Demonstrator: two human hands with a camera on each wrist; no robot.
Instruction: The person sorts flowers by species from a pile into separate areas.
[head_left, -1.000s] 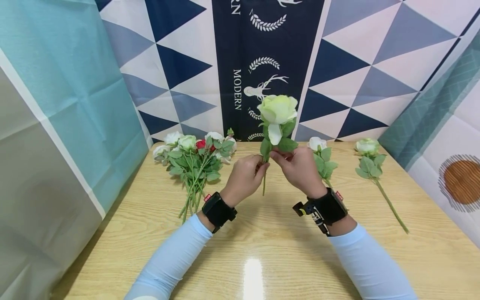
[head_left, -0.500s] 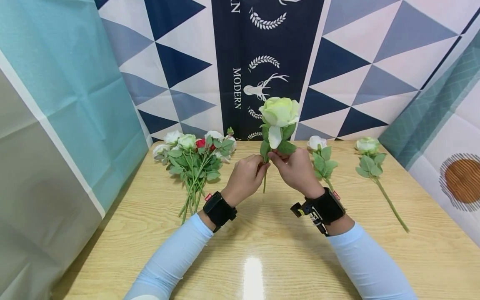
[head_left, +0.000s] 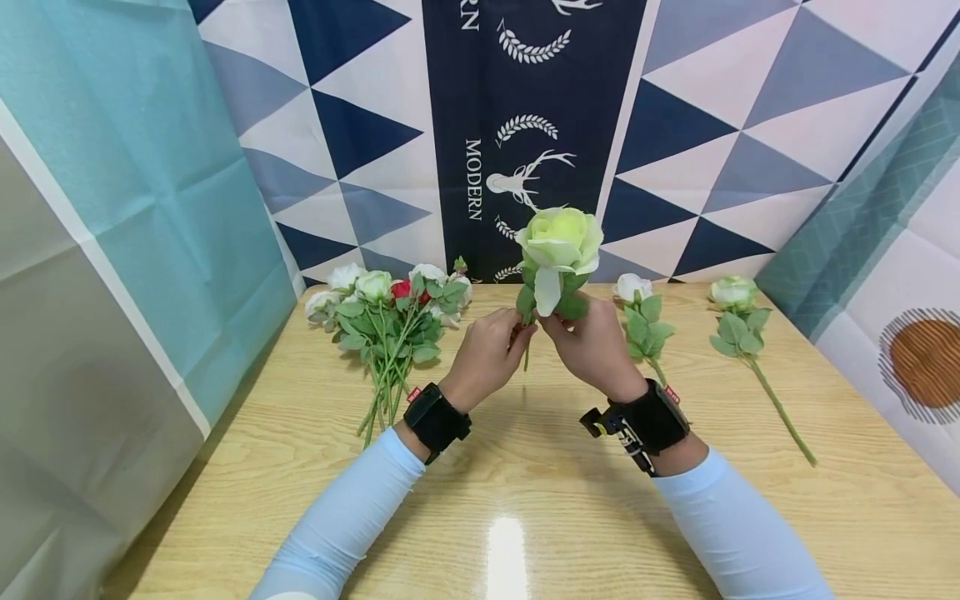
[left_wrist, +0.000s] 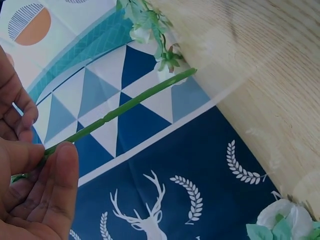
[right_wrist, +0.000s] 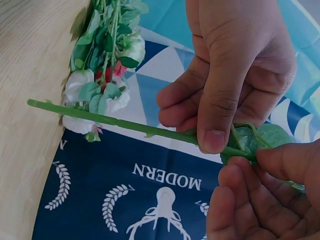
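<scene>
A pale green-white rose (head_left: 560,239) is held above the table in the head view, its bloom tipped toward me. My left hand (head_left: 489,354) pinches its stem between thumb and fingers below the leaves. Just to the right, my right hand (head_left: 594,343) pinches the stem close to the leaves, under the bloom. From the left wrist view, the bare green stem (left_wrist: 135,102) runs out past my left thumb. In the right wrist view my left hand (right_wrist: 240,65) is above, and my right hand (right_wrist: 265,197) grips beside the leaves (right_wrist: 272,136). The bloom is outside both wrist views.
A bunch of white, green and red roses (head_left: 390,308) lies at the left of the wooden table (head_left: 450,517). On the right lie a single white rose (head_left: 634,289) and a pale green rose (head_left: 734,293). A patterned cloth (head_left: 367,125) hangs behind.
The bloom has come down a little and tilted toward me, so less stem shows below my hands. Both hands keep their hold, nearly in place.
</scene>
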